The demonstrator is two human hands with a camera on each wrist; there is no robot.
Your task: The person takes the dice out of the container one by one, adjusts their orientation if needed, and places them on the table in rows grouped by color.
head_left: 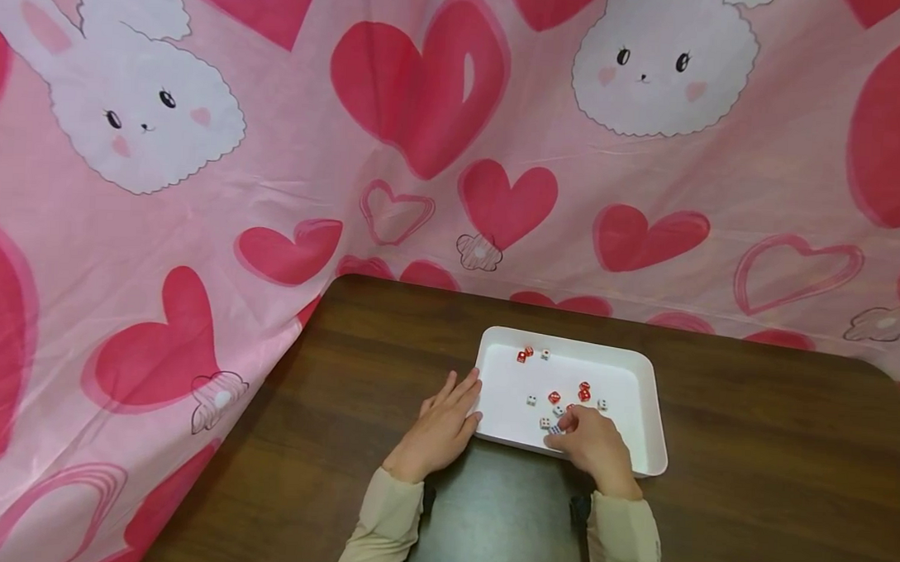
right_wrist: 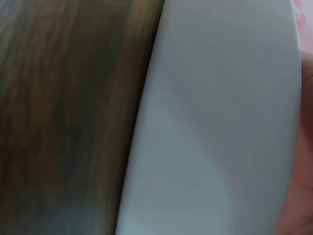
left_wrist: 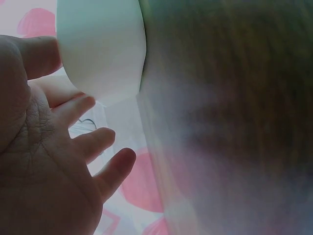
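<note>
A shallow white tray [head_left: 589, 349] lies on the table with red dice [head_left: 553, 397] and white dice [head_left: 531, 400] scattered in it. At its left corner my left hand [head_left: 439, 429] rests with fingers extended, the fingertips touching the rim; the left wrist view shows the fingers [left_wrist: 95, 144] spread beside the tray wall [left_wrist: 102, 44]. Over the tray's near side, my right hand [head_left: 599, 447] pinches a white die with blue dots [head_left: 555, 430] between thumb and finger. In the right wrist view the tray wall hides most of that hand [right_wrist: 303, 196].
The dark wooden table [head_left: 772, 441] extends on both sides of the tray. Behind it and along the left hangs a pink cloth [head_left: 290, 160] with hearts and rabbits. A grey surface [head_left: 497, 514] shows between the forearms.
</note>
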